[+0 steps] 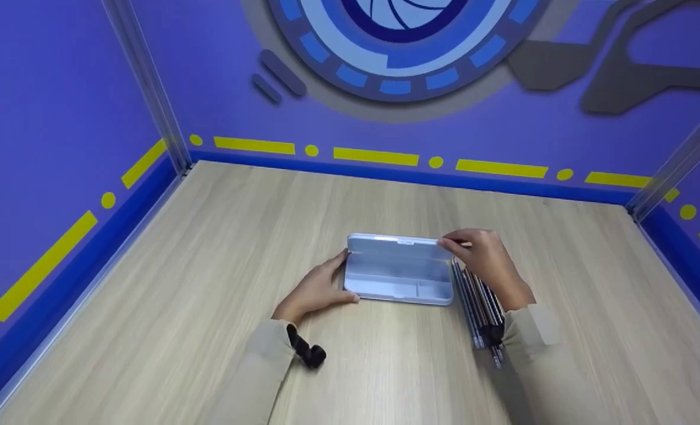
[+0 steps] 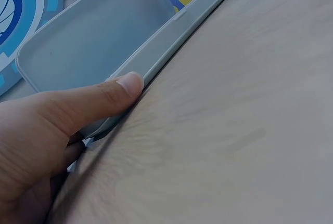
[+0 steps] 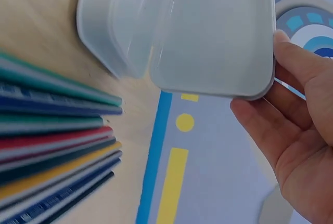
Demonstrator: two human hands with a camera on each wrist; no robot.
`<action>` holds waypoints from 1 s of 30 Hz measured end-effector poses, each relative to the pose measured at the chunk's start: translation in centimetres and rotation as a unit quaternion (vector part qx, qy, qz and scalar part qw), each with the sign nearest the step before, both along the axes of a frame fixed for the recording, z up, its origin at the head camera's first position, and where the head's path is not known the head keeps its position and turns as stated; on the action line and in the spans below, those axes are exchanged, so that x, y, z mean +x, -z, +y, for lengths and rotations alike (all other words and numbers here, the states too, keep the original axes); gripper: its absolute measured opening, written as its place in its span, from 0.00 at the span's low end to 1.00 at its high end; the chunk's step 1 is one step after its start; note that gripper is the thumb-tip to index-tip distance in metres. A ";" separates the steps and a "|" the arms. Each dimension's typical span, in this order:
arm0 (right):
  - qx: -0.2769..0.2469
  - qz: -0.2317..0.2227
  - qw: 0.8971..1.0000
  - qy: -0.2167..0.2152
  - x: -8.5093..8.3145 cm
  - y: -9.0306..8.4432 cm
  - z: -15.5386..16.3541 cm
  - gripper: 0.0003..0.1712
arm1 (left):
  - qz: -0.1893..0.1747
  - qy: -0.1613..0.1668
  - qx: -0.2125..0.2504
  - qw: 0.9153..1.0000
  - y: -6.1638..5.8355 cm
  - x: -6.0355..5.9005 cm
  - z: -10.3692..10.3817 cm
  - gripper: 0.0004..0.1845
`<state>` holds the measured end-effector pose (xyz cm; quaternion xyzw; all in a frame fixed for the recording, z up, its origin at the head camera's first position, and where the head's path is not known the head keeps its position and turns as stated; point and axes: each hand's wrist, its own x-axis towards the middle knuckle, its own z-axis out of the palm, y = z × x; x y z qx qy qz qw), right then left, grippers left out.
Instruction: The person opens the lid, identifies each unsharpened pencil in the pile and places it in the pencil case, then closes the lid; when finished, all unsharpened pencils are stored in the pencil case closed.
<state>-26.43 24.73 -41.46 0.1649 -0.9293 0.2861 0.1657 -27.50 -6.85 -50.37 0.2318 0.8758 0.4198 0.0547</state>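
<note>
We see a pale blue pencil case point(image 1: 398, 277) lying open on the wooden table point(image 1: 208, 248) — our left hand point(image 1: 314, 290) steadies its left end, our right hand point(image 1: 487, 260) holds the raised lid's corner. Coloured pencils point(image 1: 478, 310) lie just beside the case, under the right wrist.

Wooden table point(image 1: 208, 265) with case point(image 1: 398, 277), pencils point(image 1: 481, 307)
</note>
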 end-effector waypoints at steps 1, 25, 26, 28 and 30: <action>-0.010 0.006 1.000 0.000 -0.1 0.1 -0.1 0.12 | -0.002 -0.002 -0.002 1.000 -0.1 0.0 -0.1 0.59; -0.325 -0.226 0.918 -0.026 -2.8 2.2 0.3 0.40 | -0.002 0.010 0.004 1.000 -0.1 -0.2 0.0 0.58; -0.319 -0.235 0.918 -0.027 -2.9 2.2 0.3 0.41 | -0.002 0.010 -0.002 1.000 -0.2 -0.2 0.0 0.57; -0.307 -0.252 0.917 -0.027 -3.2 2.1 0.2 0.43 | -0.005 0.008 -0.016 1.000 -0.2 0.0 0.0 0.56; -0.300 -0.266 0.915 -0.027 -3.4 2.0 0.2 0.46 | -0.014 0.004 -0.027 1.000 -0.3 0.1 0.0 0.56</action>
